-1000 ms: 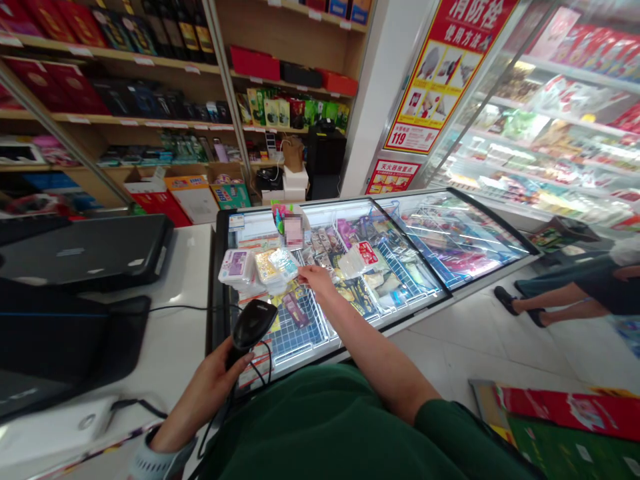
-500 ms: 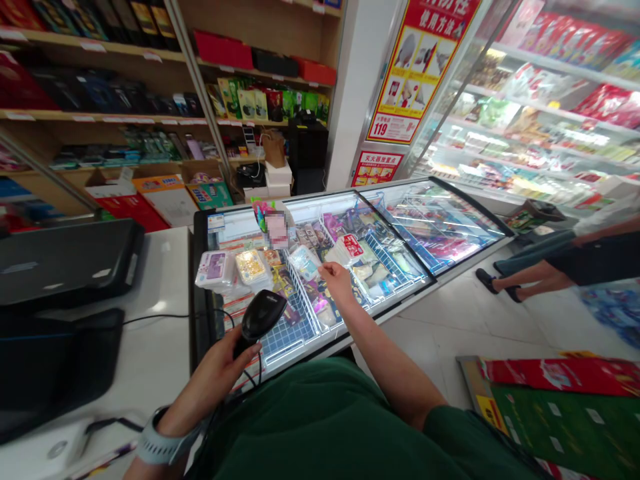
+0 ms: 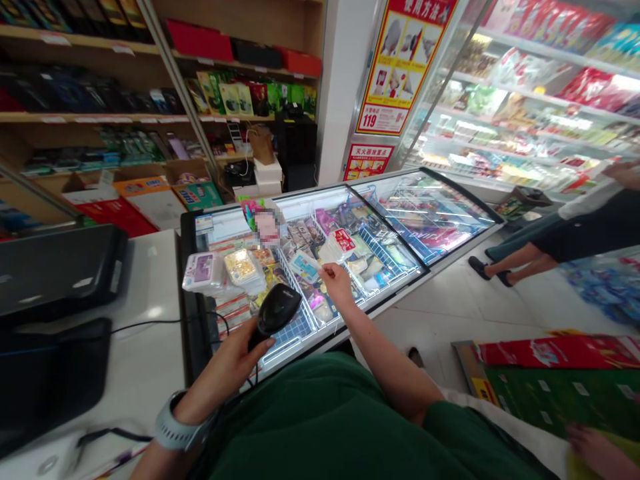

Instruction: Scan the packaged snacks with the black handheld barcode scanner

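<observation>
A black handheld barcode scanner [image 3: 279, 309] is wrapped in the fingers of my left hand [image 3: 234, 359], its head tilted up to the right above the chest freezer [image 3: 325, 331]. My right hand [image 3: 338, 285] is closed in a pinch at the edge of a flat packet with a blue-and-white label [image 3: 306, 267]. On the glass left of it lie a clear pack with a purple label [image 3: 203, 270] and a clear pack with yellow contents [image 3: 244, 268]. Another pack with a red label [image 3: 344, 241] is just beyond my right hand.
To the left, a white counter [image 3: 147, 360] carries a black device [image 3: 60, 267]; a thin cable [image 3: 155, 323] runs across it. A person's legs [image 3: 515, 257] stand at the right. Another person's hand [image 3: 600, 453] shows at the lower right. Stocked shelves [image 3: 125, 113] line the back.
The scanner and my left hand have moved slightly right, nearer the packet. The packet in my right hand has tilted. Another person's hand has appeared at the lower right.
</observation>
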A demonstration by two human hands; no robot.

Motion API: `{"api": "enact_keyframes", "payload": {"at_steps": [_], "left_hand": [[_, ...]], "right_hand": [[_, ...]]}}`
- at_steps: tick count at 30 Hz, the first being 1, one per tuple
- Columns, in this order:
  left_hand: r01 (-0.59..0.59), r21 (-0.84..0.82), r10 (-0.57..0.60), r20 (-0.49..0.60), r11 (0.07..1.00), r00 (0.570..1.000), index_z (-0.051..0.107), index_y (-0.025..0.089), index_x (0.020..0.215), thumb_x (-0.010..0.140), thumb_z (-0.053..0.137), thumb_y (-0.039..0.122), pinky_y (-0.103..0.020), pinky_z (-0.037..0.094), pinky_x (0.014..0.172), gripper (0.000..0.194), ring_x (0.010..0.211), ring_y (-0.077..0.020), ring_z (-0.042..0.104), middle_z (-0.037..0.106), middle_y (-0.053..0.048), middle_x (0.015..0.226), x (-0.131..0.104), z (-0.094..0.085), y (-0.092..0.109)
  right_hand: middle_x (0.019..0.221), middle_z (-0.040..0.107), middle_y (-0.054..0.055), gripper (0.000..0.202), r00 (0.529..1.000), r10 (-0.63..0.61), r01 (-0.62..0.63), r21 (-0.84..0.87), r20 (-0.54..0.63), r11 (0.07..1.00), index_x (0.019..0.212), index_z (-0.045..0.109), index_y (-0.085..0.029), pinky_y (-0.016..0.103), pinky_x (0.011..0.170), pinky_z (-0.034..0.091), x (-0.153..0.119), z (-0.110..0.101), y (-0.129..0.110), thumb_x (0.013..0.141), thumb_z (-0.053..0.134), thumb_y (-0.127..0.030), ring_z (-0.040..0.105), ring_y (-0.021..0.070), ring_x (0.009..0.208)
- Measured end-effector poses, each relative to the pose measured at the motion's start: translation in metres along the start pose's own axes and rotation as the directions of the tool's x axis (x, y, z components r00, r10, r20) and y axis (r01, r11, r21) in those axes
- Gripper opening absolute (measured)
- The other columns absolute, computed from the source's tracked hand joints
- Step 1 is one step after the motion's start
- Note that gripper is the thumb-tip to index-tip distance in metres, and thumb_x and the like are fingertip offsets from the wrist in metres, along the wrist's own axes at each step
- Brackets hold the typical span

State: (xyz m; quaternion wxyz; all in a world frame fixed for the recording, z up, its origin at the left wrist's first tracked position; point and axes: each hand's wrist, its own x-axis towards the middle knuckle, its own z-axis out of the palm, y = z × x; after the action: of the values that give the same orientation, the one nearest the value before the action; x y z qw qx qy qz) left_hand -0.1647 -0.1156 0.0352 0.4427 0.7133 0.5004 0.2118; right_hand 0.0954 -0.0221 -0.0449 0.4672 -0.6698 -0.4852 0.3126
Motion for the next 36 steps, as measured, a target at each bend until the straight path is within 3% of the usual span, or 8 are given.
{"api": "enact_keyframes", "payload": {"at_steps": [36], "left_hand": [[-0.013,0.021,0.013,-0.010,1.000,1.000,0.049,0.014,0.131,0.084,0.054,0.042,-0.040,0.041,0.103,0.055,0.118,-0.0266,0.057,0.060,-0.013,0.130,0.006,0.003,-0.005]], "right_hand": [[0.074,0.066,0.001,0.024,1.000,0.004,-0.005,-0.051,-0.010,0.999,0.089,0.066,-0.018,0.028,0.071,0.047,-0.001,-0.009,-0.001,0.075,0.061,-0.036,0.061,0.0166,0.069]]}}
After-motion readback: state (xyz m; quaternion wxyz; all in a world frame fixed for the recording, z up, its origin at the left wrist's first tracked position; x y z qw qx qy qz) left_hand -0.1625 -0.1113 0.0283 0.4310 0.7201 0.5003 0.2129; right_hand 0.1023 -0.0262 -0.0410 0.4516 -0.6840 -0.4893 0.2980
